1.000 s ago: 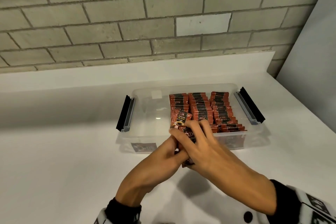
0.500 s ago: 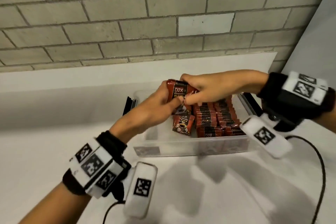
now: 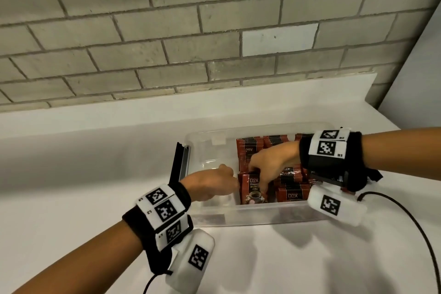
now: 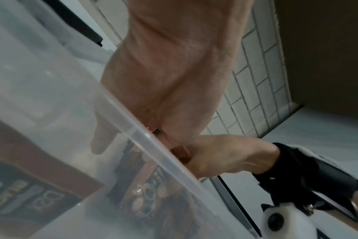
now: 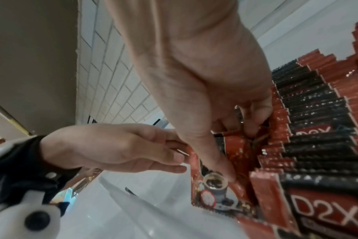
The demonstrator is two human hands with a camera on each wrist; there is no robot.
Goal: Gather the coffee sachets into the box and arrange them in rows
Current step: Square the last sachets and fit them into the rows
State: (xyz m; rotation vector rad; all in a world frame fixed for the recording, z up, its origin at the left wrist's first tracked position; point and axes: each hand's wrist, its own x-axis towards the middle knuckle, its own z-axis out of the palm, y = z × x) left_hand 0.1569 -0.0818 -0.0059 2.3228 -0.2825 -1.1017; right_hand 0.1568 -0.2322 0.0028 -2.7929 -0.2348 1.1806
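A clear plastic box [image 3: 250, 215] sits on a white worktop [image 3: 71, 186], its right side filled with rows of red coffee sachets [image 3: 290, 188]. Both hands reach inside: the right hand [image 3: 269, 162] pinches a front sachet [image 3: 253, 188] upright, while the left hand [image 3: 210, 184] touches its left edge with relaxed fingers.

Grey brick wall [image 3: 167, 38] behind white counter [image 3: 71, 174]; perhaps a painted side wall [image 3: 420, 74].

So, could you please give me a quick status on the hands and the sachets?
Right hand pinching front sachet in the box. Left hand steadying its left edge. Rows filled right side; nothing blocking.
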